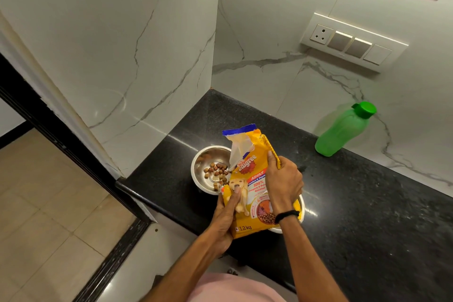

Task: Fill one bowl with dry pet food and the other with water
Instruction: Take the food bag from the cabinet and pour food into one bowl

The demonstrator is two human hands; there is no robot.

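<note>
Both hands are gripping the yellow plastic pet food bag (250, 186): left hand (226, 218) is wrapping its lower edge, thumb across the front, while right hand (284, 184) is pinching the upper side, tipping the torn mouth beyond the fingertips over the round steel bowl (203, 167). Brown kibble (218, 171) is collecting there. Second steel bowl (302, 208) is mostly hiding under the right wrist, probably empty. Green plastic bottle (343, 130) is waiting well right of the fingers.

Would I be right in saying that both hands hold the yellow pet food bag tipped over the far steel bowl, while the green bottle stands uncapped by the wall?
Not quite: the green bottle has its cap on, as the head view shows. The rest holds: the left hand and right hand hold the yellow pet food bag tipped over the far steel bowl.
</note>
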